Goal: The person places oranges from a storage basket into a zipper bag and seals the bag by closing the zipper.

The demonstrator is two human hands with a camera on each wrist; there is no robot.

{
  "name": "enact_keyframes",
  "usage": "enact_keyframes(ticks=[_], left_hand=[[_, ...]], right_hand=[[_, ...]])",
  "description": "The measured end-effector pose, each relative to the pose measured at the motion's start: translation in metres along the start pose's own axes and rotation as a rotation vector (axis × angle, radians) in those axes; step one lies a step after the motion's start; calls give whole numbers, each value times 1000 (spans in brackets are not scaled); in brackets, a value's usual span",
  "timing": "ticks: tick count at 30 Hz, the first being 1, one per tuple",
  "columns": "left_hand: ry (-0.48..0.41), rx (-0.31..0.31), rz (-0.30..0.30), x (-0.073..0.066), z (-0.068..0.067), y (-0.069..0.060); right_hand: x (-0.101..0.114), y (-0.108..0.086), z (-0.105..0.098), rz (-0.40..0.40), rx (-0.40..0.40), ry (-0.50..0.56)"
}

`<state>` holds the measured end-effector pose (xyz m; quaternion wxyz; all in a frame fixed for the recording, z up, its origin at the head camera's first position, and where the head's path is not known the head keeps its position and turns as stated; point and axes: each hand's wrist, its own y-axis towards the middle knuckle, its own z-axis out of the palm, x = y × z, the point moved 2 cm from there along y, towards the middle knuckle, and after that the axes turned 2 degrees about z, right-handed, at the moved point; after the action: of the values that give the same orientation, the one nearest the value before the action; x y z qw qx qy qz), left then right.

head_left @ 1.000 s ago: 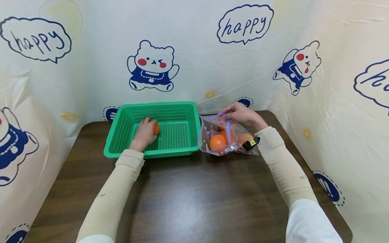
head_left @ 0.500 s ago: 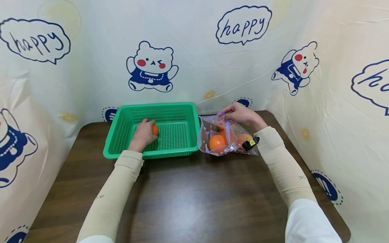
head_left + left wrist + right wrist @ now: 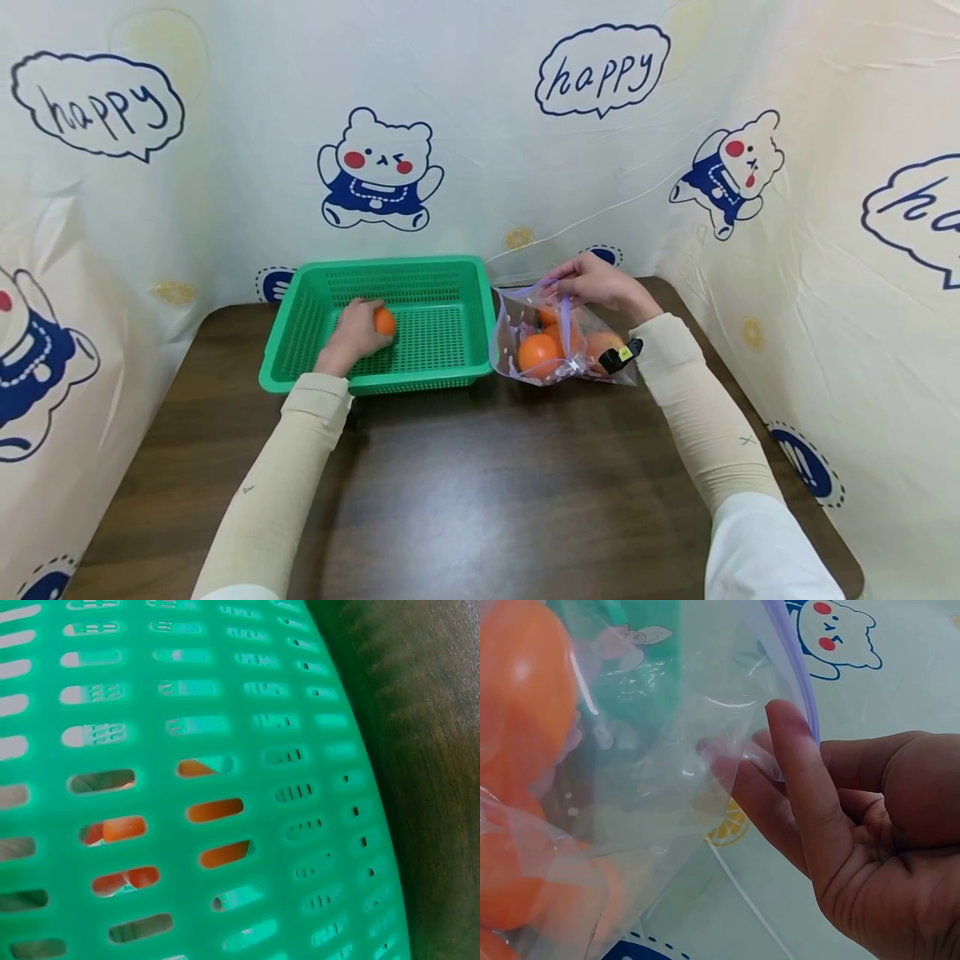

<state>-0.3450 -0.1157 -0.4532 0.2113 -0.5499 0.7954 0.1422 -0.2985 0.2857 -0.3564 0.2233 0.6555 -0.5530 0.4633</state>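
Inside the green plastic basket [image 3: 486,312], my left hand [image 3: 354,332] grips an orange [image 3: 386,322] from its left side. The left wrist view is mostly filled by the slotted basket wall [image 3: 169,825]; bits of the orange [image 3: 216,811] and fingers show through the slots. To the right of the basket, a clear zip bag [image 3: 660,772] with a purple edge sits on the table with its mouth spread. Several oranges [image 3: 538,357] are in it. My right hand [image 3: 597,280] pinches the bag's purple rim [image 3: 801,682] between thumb and fingers.
A brown wooden table [image 3: 457,492] lies under everything. White printed sheeting [image 3: 480,150] with bears and "happy" bubbles hangs behind and at both sides. The bag touches or nearly touches the basket's right end. A black strap device [image 3: 621,356] sits at the right wrist.
My left hand shifts slightly within the basket, and more of the orange shows beside its fingers. The right hand keeps its hold on the bag. The head view tilts a little.
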Motion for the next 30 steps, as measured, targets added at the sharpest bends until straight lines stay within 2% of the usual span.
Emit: enact_keyframes(ticks=[3,13,19,30], left_hand=[[-15,-6,17,1,0,0],[-41,-12,12,4,-1,-2],[-62,-5,13,2,-3,-5],[-108,-33,16,-6,-9,-11]], right_hand=[[0,-2,-1,-3,-3,-7],[2,-5,-2,-2,-20,-15],[1,-5,-3,7,-31,11],[1,-6,-4,0,-48,10]])
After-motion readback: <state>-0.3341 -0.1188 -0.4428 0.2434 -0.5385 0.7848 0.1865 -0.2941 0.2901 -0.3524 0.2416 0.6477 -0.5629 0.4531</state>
